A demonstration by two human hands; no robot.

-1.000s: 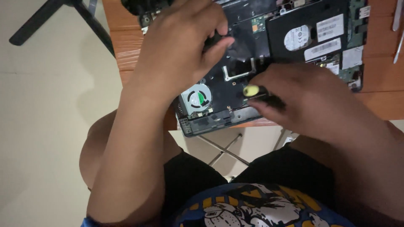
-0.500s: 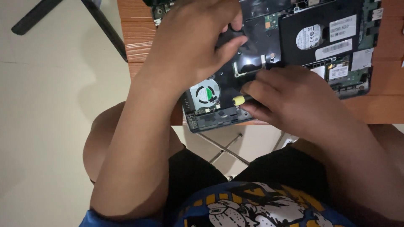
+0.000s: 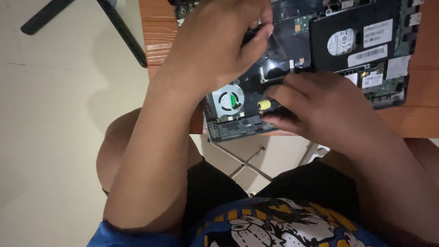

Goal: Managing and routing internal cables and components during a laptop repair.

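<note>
Bottom cover already off the laptop (image 3: 347,50) at the table's (image 3: 411,119) near edge, left hand (image 3: 219,45) pinching an unclear dark part, right hand (image 3: 320,110) gripping yellow-capped screwdriver (image 3: 264,104), disassembly midway.

Wooden table (image 3: 411,119), pale tiled floor (image 3: 50,137)

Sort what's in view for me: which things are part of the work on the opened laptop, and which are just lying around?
In use:
- opened laptop
- yellow-tipped tool in right hand
- left hand on the laptop's inside
- cooling fan

Lying about:
- wooden table
- black stand legs on the floor
</note>
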